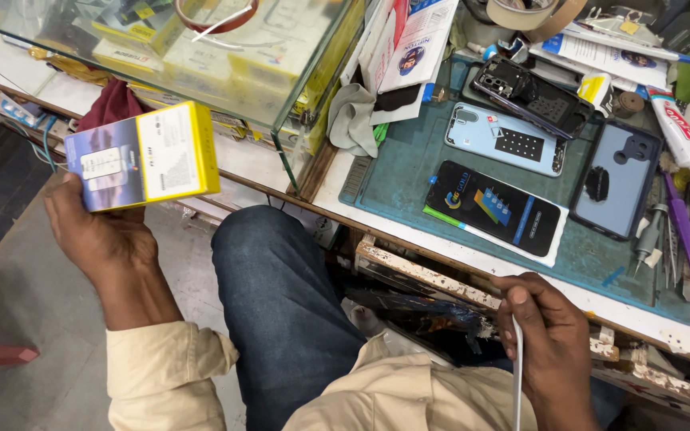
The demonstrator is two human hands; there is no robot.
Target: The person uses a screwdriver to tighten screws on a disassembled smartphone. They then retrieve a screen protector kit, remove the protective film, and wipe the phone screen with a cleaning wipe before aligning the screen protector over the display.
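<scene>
My left hand (101, 231) holds up a flat yellow and purple box (141, 156) at the left, in front of a glass display case (281, 96). My right hand (549, 335) is low at the bench's front edge, fingers closed on a thin white cable (517, 375) that runs down out of view. On the teal work mat (397, 172) lie a black packaged screen (495, 209), a light blue phone back (505, 140), an opened dark phone (533, 96) and a dark phone case (616, 179).
Screwdrivers and tweezers (680, 239) lie at the mat's right edge beside a glue tube (676, 128). A grey cloth (353, 116), papers and tape rolls (521, 12) crowd the back. An open drawer (425, 307) sits under the bench. My knee in jeans (273, 287) is below.
</scene>
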